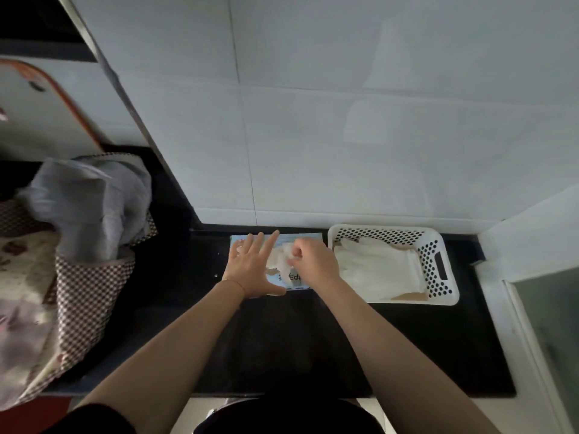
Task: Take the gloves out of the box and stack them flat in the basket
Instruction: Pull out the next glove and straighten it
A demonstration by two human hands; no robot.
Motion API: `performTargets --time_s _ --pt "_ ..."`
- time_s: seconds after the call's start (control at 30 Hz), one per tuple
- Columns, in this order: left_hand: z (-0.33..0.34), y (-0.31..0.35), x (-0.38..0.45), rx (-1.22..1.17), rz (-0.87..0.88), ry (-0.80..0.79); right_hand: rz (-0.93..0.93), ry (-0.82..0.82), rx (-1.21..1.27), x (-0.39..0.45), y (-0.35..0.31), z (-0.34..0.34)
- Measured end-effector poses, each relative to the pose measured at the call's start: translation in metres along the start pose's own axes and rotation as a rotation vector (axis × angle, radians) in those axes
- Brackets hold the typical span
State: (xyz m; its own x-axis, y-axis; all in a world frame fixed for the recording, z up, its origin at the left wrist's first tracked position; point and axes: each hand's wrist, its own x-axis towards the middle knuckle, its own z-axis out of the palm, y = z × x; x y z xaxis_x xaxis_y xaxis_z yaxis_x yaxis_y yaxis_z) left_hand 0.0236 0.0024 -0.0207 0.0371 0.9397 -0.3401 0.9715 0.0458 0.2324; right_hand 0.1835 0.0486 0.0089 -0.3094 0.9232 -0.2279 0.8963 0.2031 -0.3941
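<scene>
Several gloves are still bunched in the box (297, 281); the left hand (250, 267), fingers straight, presses it down while the right hand (313, 258) pinches the next glove (279, 260). Rightward, the basket (438, 264) already holds a flat stack (379, 270), so the task seems partly done.

Place: a home, likely a kitchen or utility corner.
Wall: large pale glossy tiles (360, 120) run down to the counter.
Counter: dark polished stone slab (282, 339) set into a tiled nook.
Left side: a checked cloth (91, 296) with a grey plastic bag (91, 208) on it.
Storage: white perforated basket (438, 261) against the wall.
</scene>
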Motion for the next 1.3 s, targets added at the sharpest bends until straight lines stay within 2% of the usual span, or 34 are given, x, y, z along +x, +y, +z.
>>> performTargets --time_s 0.27,0.5,0.7,0.77,0.87,0.97,1.07,1.13,1.2,1.3 --pt "-0.005 -0.01 0.002 -0.051 0.056 0.014 0.071 0.233 0.049 0.005 -0.004 -0.022" --pt "-0.009 -0.015 -0.001 -0.113 0.069 0.003 0.01 0.494 0.396 0.006 -0.031 -0.069" --pt "-0.019 -0.015 0.001 -0.273 0.059 -0.002 0.103 0.18 0.395 0.003 -0.031 -0.068" --pt "-0.024 -0.013 0.002 -0.422 0.063 0.02 0.137 0.161 0.423 0.0 -0.03 -0.066" --pt "-0.03 -0.001 -0.001 -0.543 0.1 0.15 0.156 0.161 0.459 -0.004 -0.031 -0.065" --pt "-0.043 0.018 -0.003 -0.679 0.066 0.254 0.147 0.169 0.581 -0.007 -0.035 -0.067" --pt "-0.06 0.03 -0.004 -0.795 0.029 0.287 0.131 0.174 0.683 -0.011 -0.036 -0.075" --pt "-0.068 0.03 -0.001 -0.879 -0.022 0.249 0.147 0.223 0.717 -0.014 -0.033 -0.081" --pt "-0.078 0.027 -0.001 -1.085 -0.061 0.162 0.177 0.26 0.776 -0.017 -0.03 -0.087" --pt "-0.096 0.028 -0.005 -1.422 -0.027 0.047 0.181 0.134 0.82 -0.023 -0.023 -0.09"
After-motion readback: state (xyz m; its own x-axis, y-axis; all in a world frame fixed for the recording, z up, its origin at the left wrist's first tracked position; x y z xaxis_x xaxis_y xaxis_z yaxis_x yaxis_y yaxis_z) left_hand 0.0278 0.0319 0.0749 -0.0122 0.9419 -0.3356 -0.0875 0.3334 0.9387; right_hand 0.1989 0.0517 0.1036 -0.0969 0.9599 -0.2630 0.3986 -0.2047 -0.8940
